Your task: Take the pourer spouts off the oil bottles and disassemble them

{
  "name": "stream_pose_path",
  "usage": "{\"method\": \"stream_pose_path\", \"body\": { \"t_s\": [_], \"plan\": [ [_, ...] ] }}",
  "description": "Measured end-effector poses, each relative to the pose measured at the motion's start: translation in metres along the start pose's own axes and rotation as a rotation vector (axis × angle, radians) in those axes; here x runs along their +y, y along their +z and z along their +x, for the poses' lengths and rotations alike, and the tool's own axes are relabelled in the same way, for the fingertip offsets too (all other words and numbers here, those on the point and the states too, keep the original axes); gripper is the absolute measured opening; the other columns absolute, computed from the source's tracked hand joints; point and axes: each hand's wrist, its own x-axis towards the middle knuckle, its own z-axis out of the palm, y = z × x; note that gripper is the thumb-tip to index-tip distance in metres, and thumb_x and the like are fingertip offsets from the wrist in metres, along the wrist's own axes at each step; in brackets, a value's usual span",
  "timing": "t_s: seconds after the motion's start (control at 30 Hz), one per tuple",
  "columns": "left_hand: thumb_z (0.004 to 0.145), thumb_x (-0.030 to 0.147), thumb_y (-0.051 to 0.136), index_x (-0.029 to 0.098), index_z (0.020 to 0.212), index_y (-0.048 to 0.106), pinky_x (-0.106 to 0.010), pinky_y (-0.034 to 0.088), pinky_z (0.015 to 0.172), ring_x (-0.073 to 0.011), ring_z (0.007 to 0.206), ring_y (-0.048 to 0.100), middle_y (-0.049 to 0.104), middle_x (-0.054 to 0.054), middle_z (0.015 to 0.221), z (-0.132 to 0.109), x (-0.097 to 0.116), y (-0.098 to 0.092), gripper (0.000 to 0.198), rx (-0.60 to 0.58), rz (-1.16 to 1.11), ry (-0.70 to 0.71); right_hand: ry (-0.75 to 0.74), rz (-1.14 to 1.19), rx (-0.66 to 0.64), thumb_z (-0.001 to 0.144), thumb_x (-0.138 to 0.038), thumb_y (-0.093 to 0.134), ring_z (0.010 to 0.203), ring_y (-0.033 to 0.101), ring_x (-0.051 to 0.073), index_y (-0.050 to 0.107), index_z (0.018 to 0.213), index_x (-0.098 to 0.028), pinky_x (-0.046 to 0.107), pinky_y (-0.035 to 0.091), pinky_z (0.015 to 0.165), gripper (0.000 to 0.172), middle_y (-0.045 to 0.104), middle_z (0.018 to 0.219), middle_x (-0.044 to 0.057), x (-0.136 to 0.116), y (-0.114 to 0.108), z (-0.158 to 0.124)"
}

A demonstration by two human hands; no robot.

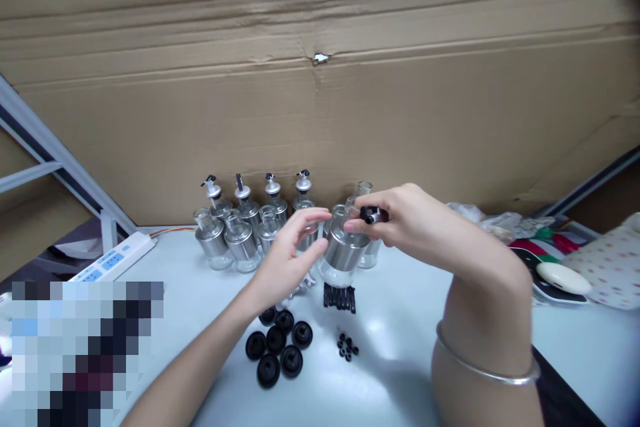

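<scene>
Glass bottle [343,247] in left hand [285,260]; right hand [405,220] pinching black stopper [373,215].

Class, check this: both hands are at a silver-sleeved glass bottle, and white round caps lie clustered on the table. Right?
No: the round caps are black, not white. The head view shows them clustered on the table, with the left hand and right hand at the silver-sleeved glass bottle.

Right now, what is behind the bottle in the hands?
Behind the held bottle, spouted bottles stand along the cardboard; one open bottle is mostly covered by the right hand holding a black cap.
</scene>
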Motion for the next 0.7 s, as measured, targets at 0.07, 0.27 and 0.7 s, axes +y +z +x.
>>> {"method": "stream_pose_path", "body": {
  "t_s": [0.07, 0.27, 0.7],
  "plan": [
    [0.089, 0.018, 0.048, 0.020, 0.109, 0.055, -0.045, 0.040, 0.105, -0.0218, 0.122, 0.050, 0.056, -0.009, 0.123, 0.003, 0.003, -0.013, 0.021, 0.071, 0.159, 0.084, 0.032, -0.010, -0.005, 0.083, -0.042, 0.060, 0.042, 0.039, 0.010, 0.060, 0.062, -0.022, 0.024, 0.025, 0.040, 0.029, 0.052, 0.047, -0.005, 0.001, 0.002, 0.001],
    [0.091, 0.013, 0.042, 0.018, 0.128, 0.044, -0.059, 0.018, 0.112, -0.0257, 0.140, 0.024, 0.045, -0.010, 0.140, 0.006, -0.011, -0.027, 0.037, 0.037, 0.915, 0.239, 0.105, -0.039, -0.068, 0.079, -0.034, 0.064, 0.044, 0.041, 0.011, 0.063, 0.065, -0.021, 0.024, 0.026, 0.043, 0.019, 0.053, 0.049, -0.003, 0.009, 0.008, 0.010],
    [0.096, 0.020, 0.035, 0.021, 0.139, 0.032, -0.057, 0.013, 0.115, -0.0203, 0.130, 0.043, 0.039, -0.006, 0.146, 0.006, -0.016, -0.022, 0.044, -0.146, 1.135, 0.047, 0.169, -0.319, -0.132, 0.078, -0.019, 0.056, 0.060, 0.056, 0.017, 0.066, 0.072, -0.022, 0.026, 0.027, 0.050, 0.013, 0.065, 0.066, 0.003, 0.004, 0.026, 0.033]
  ]
}}
